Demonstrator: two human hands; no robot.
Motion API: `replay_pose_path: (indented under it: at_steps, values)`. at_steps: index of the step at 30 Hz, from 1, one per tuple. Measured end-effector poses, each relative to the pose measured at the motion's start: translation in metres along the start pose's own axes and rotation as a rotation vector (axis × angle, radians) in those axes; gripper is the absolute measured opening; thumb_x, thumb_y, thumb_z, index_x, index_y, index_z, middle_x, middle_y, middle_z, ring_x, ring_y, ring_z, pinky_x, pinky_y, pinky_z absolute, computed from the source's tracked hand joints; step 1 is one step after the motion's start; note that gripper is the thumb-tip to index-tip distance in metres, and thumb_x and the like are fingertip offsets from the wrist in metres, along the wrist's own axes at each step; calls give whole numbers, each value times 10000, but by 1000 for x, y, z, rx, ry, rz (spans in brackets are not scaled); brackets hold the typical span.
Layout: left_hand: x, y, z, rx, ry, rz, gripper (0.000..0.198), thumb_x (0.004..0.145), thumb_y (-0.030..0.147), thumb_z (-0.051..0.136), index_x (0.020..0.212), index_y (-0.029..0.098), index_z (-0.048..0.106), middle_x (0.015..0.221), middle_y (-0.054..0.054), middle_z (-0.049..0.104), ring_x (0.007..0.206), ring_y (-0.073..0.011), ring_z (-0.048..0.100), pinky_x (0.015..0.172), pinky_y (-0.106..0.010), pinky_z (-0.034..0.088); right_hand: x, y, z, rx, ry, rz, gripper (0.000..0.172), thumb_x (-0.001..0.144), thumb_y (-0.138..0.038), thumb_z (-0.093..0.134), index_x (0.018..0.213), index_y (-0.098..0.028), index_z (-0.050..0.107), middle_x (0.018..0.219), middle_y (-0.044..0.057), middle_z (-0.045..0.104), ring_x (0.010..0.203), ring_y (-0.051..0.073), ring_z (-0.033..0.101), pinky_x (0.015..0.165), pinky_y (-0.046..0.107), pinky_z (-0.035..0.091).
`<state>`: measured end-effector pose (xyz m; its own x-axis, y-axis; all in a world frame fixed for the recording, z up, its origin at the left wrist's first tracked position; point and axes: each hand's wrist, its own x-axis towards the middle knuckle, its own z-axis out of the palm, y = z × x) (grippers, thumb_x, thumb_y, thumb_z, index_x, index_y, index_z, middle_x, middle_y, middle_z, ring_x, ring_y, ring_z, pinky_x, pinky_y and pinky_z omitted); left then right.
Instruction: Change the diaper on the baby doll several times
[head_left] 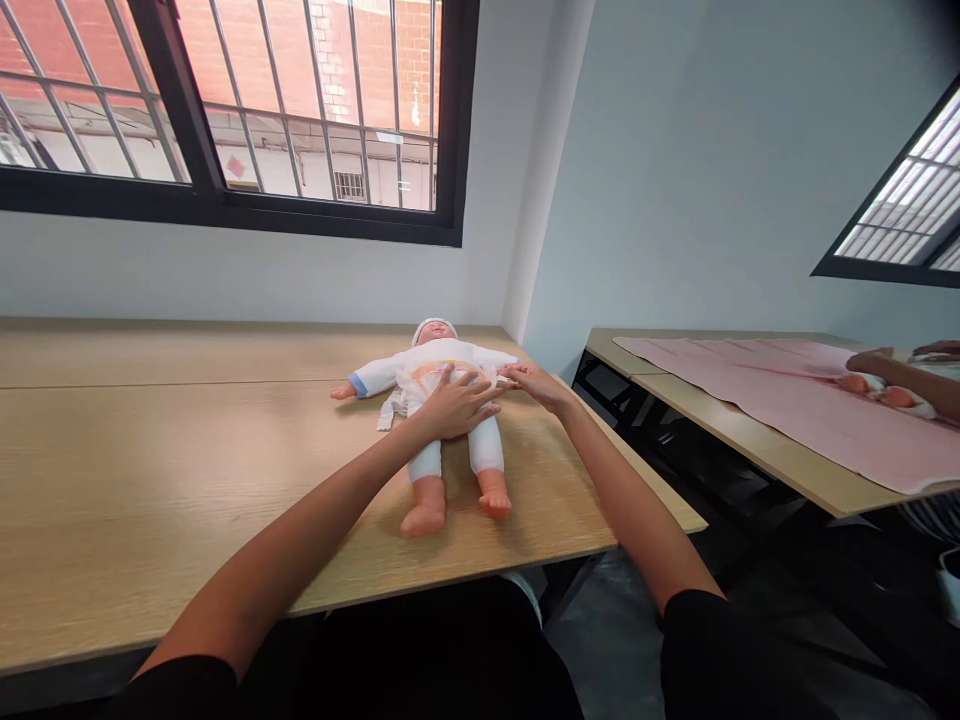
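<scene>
A baby doll (487, 447) in white clothes with blue cuffs and a white cap lies on its back on the wooden table, bare feet toward me. White diaper-like material (405, 385) with a loose frilled tab wraps its waist, under a coloured print on the front. My left hand (459, 403) rests across the doll's lower belly, fingers spread. Beside the doll's hip, on the right, my right hand (538, 386) has its fingertips pinched together close to the left fingertips. Whatever is between them is too small to make out.
The wooden table (187, 480) ends at a front edge near my body and at a right edge past my right hand. Across a gap stands another table with a pink mat (795, 400), where another person's arm (919, 383) reaches over a second doll. A barred window is ahead.
</scene>
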<state>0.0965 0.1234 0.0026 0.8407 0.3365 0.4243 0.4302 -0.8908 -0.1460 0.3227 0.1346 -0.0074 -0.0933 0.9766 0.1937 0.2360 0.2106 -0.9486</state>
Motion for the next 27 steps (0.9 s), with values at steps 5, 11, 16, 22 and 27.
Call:
replay_pose_path:
  at_steps: [5, 11, 16, 22, 27]
  values:
    - [4, 6, -1, 6, 9, -62, 498, 1013, 533, 320, 1248, 172, 570, 1125, -136, 682, 1192, -297, 536, 1117, -554, 262, -2, -5, 14, -14, 86, -45, 298, 806, -441, 645, 862, -168, 751, 1206, 76, 651, 1144, 212, 563, 967, 335, 477]
    - [8, 3, 6, 44, 10, -93, 688, 968, 660, 297, 1340, 123, 515, 1359, -169, 576, 1200, -314, 530, 1073, -504, 304, -7, -10, 12, -50, 50, -50, 330, 815, -471, 623, 894, -177, 751, 1225, 69, 640, 1149, 208, 559, 977, 332, 463]
    - [17, 5, 6, 58, 12, -109, 683, 960, 680, 265, 1236, 181, 642, 1253, -127, 660, 1177, -322, 534, 1046, -494, 313, -6, -5, 9, -72, 97, -50, 343, 818, -469, 587, 852, -162, 735, 1145, 68, 662, 1097, 196, 578, 960, 314, 458]
    - [34, 19, 13, 117, 4, -204, 733, 957, 694, 254, 979, 168, 764, 1073, -154, 718, 1130, -333, 545, 1020, -511, 338, 4, 9, 11, -8, 218, -15, 330, 738, -463, 671, 835, -152, 722, 1250, 82, 614, 1107, 203, 580, 942, 306, 476]
    - [35, 27, 29, 206, -6, -339, 709, 948, 683, 351, 1207, 122, 699, 1323, -212, 615, 1391, -383, 359, 1110, -572, 256, 7, 10, 17, -46, 198, -11, 408, 731, -544, 662, 816, -148, 705, 1271, 96, 606, 1168, 232, 554, 950, 316, 472]
